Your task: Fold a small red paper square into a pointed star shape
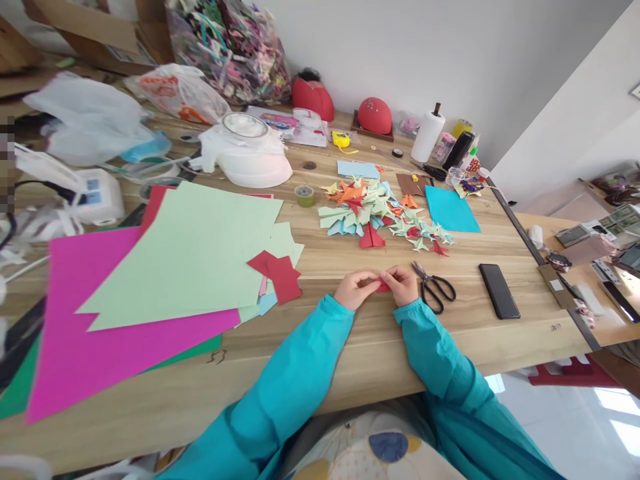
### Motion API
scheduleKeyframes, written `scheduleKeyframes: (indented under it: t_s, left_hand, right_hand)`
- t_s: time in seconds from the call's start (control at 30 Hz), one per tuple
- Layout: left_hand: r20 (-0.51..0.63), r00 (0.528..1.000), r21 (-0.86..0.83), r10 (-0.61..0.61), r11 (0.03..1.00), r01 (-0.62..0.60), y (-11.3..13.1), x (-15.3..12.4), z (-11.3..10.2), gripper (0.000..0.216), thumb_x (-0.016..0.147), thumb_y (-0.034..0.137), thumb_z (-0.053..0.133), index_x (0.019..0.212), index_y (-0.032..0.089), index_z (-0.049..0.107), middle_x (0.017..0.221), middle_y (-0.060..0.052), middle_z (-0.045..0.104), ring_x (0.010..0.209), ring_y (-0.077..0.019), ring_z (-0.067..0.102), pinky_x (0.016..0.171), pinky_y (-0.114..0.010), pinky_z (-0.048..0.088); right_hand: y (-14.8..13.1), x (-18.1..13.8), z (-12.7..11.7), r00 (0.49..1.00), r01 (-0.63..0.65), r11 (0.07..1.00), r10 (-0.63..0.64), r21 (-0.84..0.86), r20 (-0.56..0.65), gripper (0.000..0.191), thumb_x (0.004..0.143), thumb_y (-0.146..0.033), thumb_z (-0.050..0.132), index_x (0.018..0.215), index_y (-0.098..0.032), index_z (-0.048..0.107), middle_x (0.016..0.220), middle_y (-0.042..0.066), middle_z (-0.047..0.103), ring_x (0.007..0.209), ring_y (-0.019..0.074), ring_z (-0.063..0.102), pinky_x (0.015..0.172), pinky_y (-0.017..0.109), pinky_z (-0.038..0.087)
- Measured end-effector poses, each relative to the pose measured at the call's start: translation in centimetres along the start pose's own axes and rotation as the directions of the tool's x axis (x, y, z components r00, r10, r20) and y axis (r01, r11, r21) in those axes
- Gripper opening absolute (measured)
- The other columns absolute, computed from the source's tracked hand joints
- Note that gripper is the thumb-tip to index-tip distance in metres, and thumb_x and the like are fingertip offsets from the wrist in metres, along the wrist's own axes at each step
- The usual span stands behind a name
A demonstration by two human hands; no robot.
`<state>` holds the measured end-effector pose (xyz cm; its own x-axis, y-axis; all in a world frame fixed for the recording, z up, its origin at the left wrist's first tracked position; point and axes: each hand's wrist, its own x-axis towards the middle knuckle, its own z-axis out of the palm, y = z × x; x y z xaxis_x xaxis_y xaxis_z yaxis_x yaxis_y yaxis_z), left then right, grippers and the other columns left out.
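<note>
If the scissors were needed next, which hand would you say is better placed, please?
The right hand, probably: the scissors lie just beside it; the left hand is farther away. Both hold red paper.

Table: wood, grained, smooth
Sheets: paper, matt
Held piece: paper
Folded shapes: paper, creased
Scissors: metal blades
Sleeves: thin cloth, wrinkled

super teal sleeves, magenta sheet at 8 o'clock, minty sheets at 9, red paper at 4, blobby-print top at 6

Left grip, right grip, red paper between.
</note>
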<state>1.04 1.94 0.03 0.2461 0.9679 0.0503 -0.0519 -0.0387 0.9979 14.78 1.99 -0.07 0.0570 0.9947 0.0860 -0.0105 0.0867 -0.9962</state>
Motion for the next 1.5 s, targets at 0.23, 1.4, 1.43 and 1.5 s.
scheduleKeyframes:
  t_s: [0.23,1.4,1.43,1.5]
  left_hand:
    - [-0.215,0.968,-0.261,-0.13,0.963,0.071,-0.3,0.5,-0.2,0.03,0.055,0.036,0.07,0.075,0.014,0.066,0.072,-0.004,0.066,0.053,-0.013,0.056,0.051,-0.028,0.047]
    - [-0.288,0.957,-0.133,-0.035,0.991,-0.004,0.3,0.1,0.0,0.025,0.055,0.026,0.068,0.075,0.013,0.064,0.068,-0.003,0.062,0.063,-0.0142,0.058,0.059,-0.028,0.049]
    - [-0.305,0.952,-0.118,-0.014,0.993,-0.024,0.3,0.1,0.1,0.025,0.055,0.025,0.069,0.075,0.013,0.063,0.071,-0.003,0.062,0.065,-0.0142,0.058,0.06,-0.027,0.049]
    - [-0.312,0.95,-0.107,0.011,0.993,-0.047,0.3,0.1,0.3,0.029,0.056,0.025,0.068,0.081,0.013,0.06,0.078,-0.005,0.061,0.067,-0.014,0.058,0.059,-0.026,0.049]
  right_hand:
    - [-0.2,-0.4,0.4,0.996,-0.055,0.991,0.045,0.118,0.081,0.031,0.058,-0.033,0.07,0.081,-0.018,0.055,0.067,-0.001,0.061,0.057,0.0105,0.054,0.044,0.02,0.04]
    - [0.3,-0.7,0.4,0.997,0.063,0.998,-0.063,-0.013,-0.047,0.025,0.064,-0.033,0.064,0.084,-0.018,0.058,0.057,-0.002,0.058,0.05,0.0102,0.053,0.047,0.024,0.043]
    - [0.4,-0.7,0.4,0.995,0.071,0.997,-0.073,-0.035,-0.066,0.025,0.065,-0.032,0.064,0.084,-0.018,0.057,0.059,-0.002,0.058,0.051,0.0103,0.054,0.049,0.023,0.043]
    - [0.6,-0.7,0.4,0.992,0.086,0.993,-0.093,-0.081,-0.088,0.021,0.066,-0.03,0.064,0.081,-0.017,0.056,0.062,-0.001,0.059,0.055,0.0107,0.055,0.051,0.023,0.043]
